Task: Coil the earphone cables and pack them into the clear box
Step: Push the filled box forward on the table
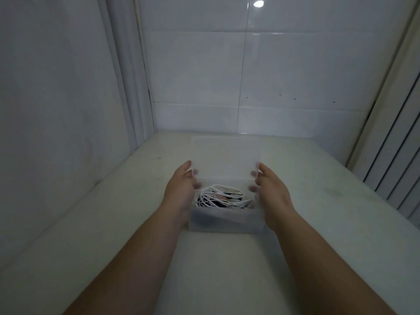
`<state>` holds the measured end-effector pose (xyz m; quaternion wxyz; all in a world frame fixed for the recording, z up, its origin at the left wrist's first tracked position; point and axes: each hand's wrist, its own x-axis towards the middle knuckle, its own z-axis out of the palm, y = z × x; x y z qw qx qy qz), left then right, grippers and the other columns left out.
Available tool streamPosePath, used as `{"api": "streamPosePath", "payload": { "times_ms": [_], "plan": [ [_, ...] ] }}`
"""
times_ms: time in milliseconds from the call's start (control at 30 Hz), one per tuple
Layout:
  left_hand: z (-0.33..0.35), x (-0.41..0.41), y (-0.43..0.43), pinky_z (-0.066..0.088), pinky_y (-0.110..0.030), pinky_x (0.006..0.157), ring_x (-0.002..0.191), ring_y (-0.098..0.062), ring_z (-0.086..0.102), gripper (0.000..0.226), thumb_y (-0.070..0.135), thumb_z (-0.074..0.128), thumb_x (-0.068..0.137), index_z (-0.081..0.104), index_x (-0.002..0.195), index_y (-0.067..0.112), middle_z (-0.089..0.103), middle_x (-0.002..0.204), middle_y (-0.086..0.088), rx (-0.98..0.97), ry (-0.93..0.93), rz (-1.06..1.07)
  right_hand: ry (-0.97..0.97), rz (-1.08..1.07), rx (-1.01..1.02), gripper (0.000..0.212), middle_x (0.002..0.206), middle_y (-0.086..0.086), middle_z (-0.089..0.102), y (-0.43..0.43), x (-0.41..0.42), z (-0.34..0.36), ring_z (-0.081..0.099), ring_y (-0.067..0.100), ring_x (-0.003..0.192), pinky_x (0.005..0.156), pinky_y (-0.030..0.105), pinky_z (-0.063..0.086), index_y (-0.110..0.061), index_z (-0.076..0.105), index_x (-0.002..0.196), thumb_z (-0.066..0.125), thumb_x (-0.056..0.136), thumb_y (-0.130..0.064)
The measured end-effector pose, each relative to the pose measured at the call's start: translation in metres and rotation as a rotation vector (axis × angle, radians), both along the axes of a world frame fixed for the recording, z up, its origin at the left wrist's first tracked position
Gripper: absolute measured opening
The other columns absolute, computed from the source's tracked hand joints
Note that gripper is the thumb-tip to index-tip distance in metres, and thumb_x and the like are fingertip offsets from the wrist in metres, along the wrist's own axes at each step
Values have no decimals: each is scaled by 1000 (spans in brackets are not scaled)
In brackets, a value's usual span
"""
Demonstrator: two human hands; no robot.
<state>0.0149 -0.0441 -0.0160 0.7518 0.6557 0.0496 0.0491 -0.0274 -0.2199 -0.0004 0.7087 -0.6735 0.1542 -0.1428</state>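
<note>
Clear box (225, 221): sitting on the pale tabletop (295, 258), near its middle, between the two forearms; long axis running left to right across the view, near wall facing the person.
Lid (225, 155): translucent, standing raised and tilted over the far edge of the box, its broad face turning toward the camera; long axis also running left to right.
Earphone cables (219, 197): lying inside the box in a loose white bundle with some darker strands mixed in; how neatly they are looped is too blurred to tell.
Left hand (181, 189): gripping the lid's left edge, thumb on the outside, fingertips (195, 172) showing through the plastic behind it.
Right hand (271, 189): pinching the lid's right edge the same way, fingertips showing faintly through the lid.
Surroundings: white tiled wall (250, 76) rising behind the table; pale panel on the left; ribbed vertical slats (395, 167) on the right.
Obstructions: the lid is veiling the table behind it; both hands are covering the box's short ends.
</note>
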Motion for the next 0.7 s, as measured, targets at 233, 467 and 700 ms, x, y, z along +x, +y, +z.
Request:
{"api": "streamPosePath", "payload": {
  "times_ms": [233,467,700],
  "plan": [
    [10,-10,4,48,-26,60,64,-18,62,17,17,56,82,72,83,15,67,72,-2,-433,132,43,22,5,247,30,98,-5,70,-2,-13,10,62,20,80,57,28,43,-24,69,90,41,93,-36],
    [19,-21,26,41,-26,53,70,-20,54,27,3,42,79,64,92,13,58,98,-9,-149,100,-201,96,144,44,29,104,-2,66,-21,-27,14,63,20,88,70,32,48,-21,70,108,51,88,-13],
    [31,-25,41,50,-32,61,93,-26,59,49,-8,45,75,66,108,21,59,113,-5,149,126,-315,113,353,-350,41,124,-5,55,-31,-35,25,58,16,105,82,39,55,-29,57,123,51,91,-5]
  ]
}}
